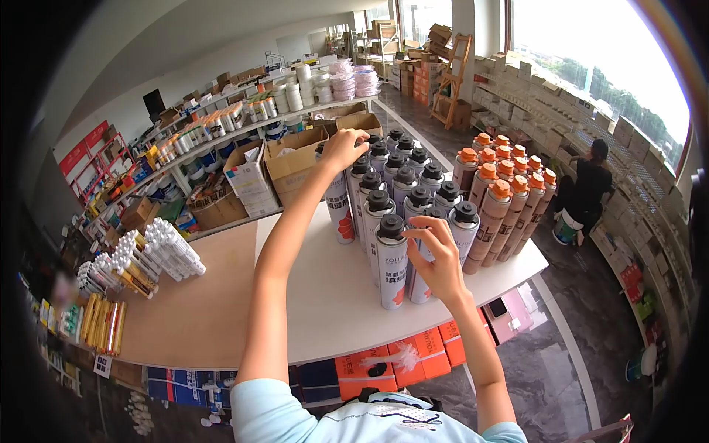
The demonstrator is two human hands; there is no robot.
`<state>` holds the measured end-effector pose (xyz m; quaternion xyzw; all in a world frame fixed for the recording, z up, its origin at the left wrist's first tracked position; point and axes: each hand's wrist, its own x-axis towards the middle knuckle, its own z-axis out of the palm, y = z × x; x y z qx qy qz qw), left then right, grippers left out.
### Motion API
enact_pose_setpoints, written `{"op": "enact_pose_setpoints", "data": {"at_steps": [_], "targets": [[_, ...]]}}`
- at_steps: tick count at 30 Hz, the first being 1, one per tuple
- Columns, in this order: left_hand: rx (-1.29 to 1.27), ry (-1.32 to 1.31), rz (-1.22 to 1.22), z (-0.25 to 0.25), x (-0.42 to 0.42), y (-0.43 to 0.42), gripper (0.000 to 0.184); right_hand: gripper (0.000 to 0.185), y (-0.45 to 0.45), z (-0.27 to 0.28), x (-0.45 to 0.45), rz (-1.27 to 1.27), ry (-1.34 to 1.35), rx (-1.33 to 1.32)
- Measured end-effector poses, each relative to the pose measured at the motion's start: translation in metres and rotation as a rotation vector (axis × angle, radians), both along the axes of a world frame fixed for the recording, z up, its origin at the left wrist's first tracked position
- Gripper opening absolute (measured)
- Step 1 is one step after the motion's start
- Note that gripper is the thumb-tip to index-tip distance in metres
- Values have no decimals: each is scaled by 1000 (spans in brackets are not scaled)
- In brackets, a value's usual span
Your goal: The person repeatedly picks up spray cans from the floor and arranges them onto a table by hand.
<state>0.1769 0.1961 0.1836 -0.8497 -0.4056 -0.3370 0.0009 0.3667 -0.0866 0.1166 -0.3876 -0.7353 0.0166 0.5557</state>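
Both hands seem to be steadying or lining up tall white cylindrical cans with black caps (392,258), right hand (442,258) at the near end, left hand (343,151) at the far (whether either clamps one, I can't tell); such close ranks call for light fingertips.

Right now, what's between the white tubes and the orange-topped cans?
Bare table, with the left arm over it, then black-topped cans, right up to the orange ones. The head view shows it.

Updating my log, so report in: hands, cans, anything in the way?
Left hand at far side of black-capped cans, right hand at near side; grips unclear. Cans upright, clustered. Orange-capped cans crowd the right side.
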Motion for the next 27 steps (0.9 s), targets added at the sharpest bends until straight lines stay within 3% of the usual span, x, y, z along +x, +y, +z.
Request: {"op": "enact_pose_setpoints", "data": {"at_steps": [4,8,17,23,25,27], "targets": [[-169,141,68,-1,19,30,46,22,-1,-6,10,-36,20,-25],[-161,230,-115,-17,30,66,50,23,-8,-12,25,-63,4,-26],[-267,157,-76,-13,44,59,49,22,-10,-14,32,-139,164,-55],[-193,108,-117,-16,38,56,50,20,-11,-13,31,-178,153,-40],[46,56,-54,-11,35,39,51,20,-12,-10,32,-191,170,-49],[58,-38,-74,-3,28,26,45,19,-11,-14,34,-208,181,-48]]}}
